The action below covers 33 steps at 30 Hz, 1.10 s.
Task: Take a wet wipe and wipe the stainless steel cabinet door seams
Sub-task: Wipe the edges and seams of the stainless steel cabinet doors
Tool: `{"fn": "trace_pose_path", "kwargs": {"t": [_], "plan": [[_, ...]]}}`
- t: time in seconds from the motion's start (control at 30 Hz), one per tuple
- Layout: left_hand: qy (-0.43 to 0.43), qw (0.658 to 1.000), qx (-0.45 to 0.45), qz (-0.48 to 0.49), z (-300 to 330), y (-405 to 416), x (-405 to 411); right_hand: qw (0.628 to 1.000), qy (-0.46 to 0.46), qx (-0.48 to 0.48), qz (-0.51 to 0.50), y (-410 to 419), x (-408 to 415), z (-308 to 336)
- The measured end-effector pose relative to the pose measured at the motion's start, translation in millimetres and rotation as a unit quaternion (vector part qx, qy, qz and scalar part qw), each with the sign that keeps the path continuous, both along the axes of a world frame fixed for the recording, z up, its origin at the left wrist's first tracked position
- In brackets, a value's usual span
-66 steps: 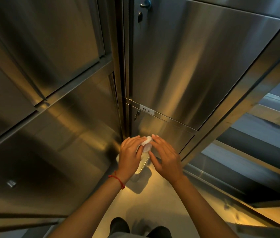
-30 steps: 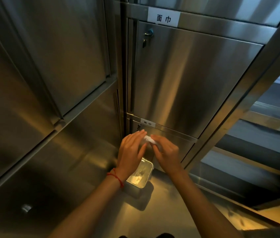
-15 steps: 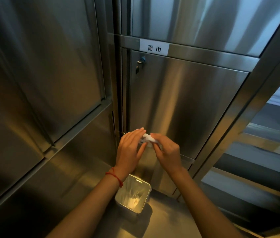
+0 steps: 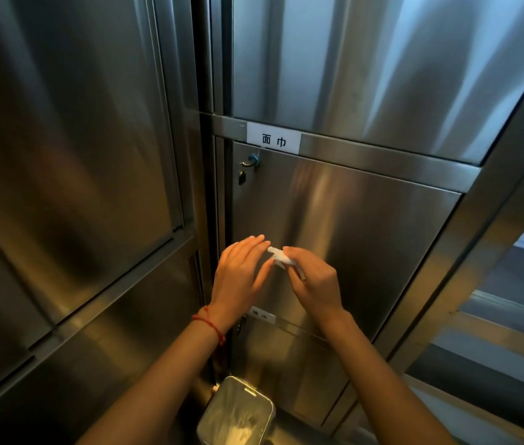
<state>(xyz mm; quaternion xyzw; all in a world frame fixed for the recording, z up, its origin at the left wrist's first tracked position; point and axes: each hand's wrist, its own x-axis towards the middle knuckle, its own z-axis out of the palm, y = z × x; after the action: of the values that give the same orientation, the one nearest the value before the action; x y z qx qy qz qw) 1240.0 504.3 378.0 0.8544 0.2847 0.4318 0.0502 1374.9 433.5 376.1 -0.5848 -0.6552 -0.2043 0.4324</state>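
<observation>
your hands have risen from the steel bin [image 4: 236,412] to the brushed cabinet door [image 4: 350,226]. your right hand [image 4: 315,281] pinches the crumpled white wet wipe [image 4: 281,256]; your left hand [image 4: 241,274], fingers straight, touches its end beside the vertical seam [image 4: 228,203].

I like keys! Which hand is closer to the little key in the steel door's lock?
Left. The left hand is almost straight below the small key; the right hand is lower, farther right.

The left hand [image 4: 238,277] and right hand [image 4: 313,284] meet in front of the middle cabinet door [image 4: 350,239], with the wet wipe [image 4: 281,256] between them, pinched in the right hand's fingers. Above that door runs a crossbar bearing a label [image 4: 273,141]; the lock [image 4: 252,161] sits at the door's upper left corner. Below the hands, a metal container [image 4: 238,412] stands by the lower door [image 4: 292,374]. A second cabinet [image 4: 71,155] stands to the left.
</observation>
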Motion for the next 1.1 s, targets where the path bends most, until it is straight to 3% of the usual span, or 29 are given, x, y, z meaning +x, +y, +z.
{"fn": "trace_pose_path", "kwargs": {"t": [0.47,0.73,1.1], "plan": [[0.007,0.998,0.007,0.061,42.8,43.3,8.7,0.998,-0.027,0.024,0.054,52.9,22.2,42.9],[0.007,0.999,0.006,0.044,62.8,64.3,4.4,0.997,-0.04,0.046,0.054,74.6,17.7,64.3],[-0.023,0.997,0.074,0.018,107.9,96.7,-2.4,0.994,-0.062,0.077,0.043,105.4,9.5,109.1]]}}
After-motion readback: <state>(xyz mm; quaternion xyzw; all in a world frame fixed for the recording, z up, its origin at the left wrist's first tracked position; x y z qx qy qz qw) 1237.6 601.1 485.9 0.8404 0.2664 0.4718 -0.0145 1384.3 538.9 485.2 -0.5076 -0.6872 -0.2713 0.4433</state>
